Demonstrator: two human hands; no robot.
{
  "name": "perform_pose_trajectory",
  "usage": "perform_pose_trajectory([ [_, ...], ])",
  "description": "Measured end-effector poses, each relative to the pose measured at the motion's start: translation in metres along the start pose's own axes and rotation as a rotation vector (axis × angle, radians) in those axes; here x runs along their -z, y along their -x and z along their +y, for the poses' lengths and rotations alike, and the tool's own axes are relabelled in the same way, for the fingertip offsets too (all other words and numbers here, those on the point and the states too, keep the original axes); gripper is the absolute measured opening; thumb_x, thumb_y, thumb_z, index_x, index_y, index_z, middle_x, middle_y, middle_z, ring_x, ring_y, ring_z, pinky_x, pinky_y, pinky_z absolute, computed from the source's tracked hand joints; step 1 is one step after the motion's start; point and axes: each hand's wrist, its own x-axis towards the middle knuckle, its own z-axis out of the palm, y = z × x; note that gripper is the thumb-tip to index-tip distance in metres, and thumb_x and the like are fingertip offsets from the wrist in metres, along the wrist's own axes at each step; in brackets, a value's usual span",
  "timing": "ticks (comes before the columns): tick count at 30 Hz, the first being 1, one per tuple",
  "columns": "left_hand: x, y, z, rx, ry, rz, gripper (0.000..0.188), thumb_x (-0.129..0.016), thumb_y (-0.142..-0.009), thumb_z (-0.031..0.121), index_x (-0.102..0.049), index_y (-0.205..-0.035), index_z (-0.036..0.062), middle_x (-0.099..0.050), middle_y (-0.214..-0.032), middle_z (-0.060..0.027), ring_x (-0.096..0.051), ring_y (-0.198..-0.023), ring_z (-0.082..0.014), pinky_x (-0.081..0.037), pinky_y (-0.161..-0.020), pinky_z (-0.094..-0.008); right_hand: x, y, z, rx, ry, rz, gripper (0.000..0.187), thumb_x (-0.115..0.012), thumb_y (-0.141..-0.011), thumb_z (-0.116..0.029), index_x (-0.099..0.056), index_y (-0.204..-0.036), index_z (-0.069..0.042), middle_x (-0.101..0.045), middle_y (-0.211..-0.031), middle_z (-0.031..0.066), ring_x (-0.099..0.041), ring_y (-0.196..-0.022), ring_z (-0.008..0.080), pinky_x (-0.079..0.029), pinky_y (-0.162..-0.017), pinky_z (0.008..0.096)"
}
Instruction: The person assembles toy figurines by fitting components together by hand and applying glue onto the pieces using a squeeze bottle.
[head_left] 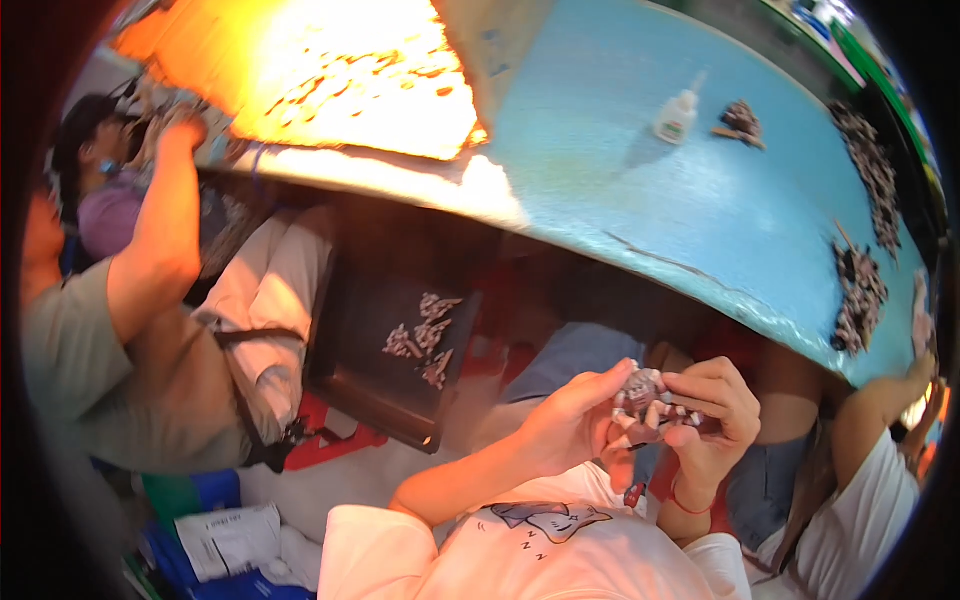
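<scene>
From here I see a small knobbly brown-and-white piece [648, 398] before the white shirt [590, 555], pinched between left hand [575, 412] and right hand [722, 408]. One slack fingertip could drop it. Leftward lies a black rectangular tray [355, 365]; the pale-blue tabletop [590, 150] edge separates hands from white squeeze bottle [677, 120].

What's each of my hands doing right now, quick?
Left hand: closed, holding one side of a small, knobbly, grey-brown and whitish piece.
Right hand: closed, holding the other side of that piece.
</scene>
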Motion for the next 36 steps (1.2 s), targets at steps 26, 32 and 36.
perform_pose_trajectory([
  [26,0.316,0.105,0.105,-0.522,-1.358,1.549,0.040,-0.044,-0.091,0.035,-0.062,-0.095,-0.0001,-0.065,-0.069,-0.0140,-0.064,-0.053,-0.0230,-0.051,-0.050,-0.0337,-0.036,0.009,0.047,-0.139,0.277,-0.346,0.053,-0.067,-0.070,0.003,-0.053,-0.120,-0.005,-0.057,-0.092,0.0102,-0.053,-0.062,0.0158,-0.042,-0.050,0.0267],
  [32,0.299,0.116,0.104,-0.552,-1.467,1.537,0.029,-0.053,-0.085,0.021,-0.060,-0.103,-0.0002,-0.065,-0.086,-0.0166,-0.063,-0.072,-0.0262,-0.048,-0.062,-0.0344,-0.030,0.009,0.043,-0.129,0.284,-0.326,0.047,-0.067,-0.071,0.001,-0.055,-0.116,-0.004,-0.057,-0.093,0.0110,-0.055,-0.063,0.0170,-0.044,-0.052,0.0276],
  [36,0.283,0.120,0.095,-0.824,-1.614,1.604,0.024,-0.057,-0.079,0.011,-0.063,-0.100,0.0019,-0.062,-0.098,-0.0178,-0.059,-0.094,-0.0327,-0.045,-0.085,-0.0379,-0.028,0.003,0.033,-0.130,0.264,-0.323,0.043,-0.067,-0.072,-0.001,-0.056,-0.114,-0.004,-0.057,-0.093,0.0119,-0.058,-0.065,0.0193,-0.047,-0.055,0.0297],
])
